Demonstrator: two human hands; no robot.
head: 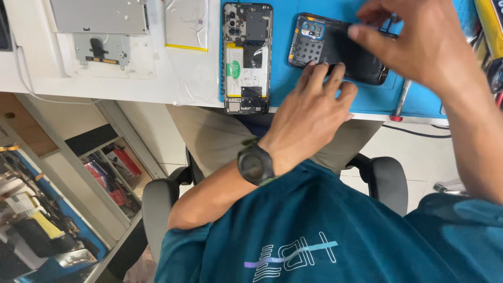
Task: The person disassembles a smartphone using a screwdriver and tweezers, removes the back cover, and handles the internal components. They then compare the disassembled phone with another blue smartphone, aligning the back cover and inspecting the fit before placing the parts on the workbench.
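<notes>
Left hand [314, 107], watch at the wrist, reaching up from the lap, fingers spread and pressed on the near edge of the dark phone back cover [335, 50], steadying rather than gripping. Right hand [414, 39] arched over from the right, fingertips pinching the cover's far right end (exact grip blurred, hard to confirm). Cover lying inside-up on the blue work mat [293, 84], camera cut-out toward its left end. Just beside it, to the left, an opened phone body [247, 57], battery and boards exposed, lying lengthwise on the mat's left edge. Red-tipped screwdriver [401, 102] near the mat's front edge, under the right forearm. Further left on the white bench, a grey metal plate [99, 18] and a clear film sheet [186, 23].
</notes>
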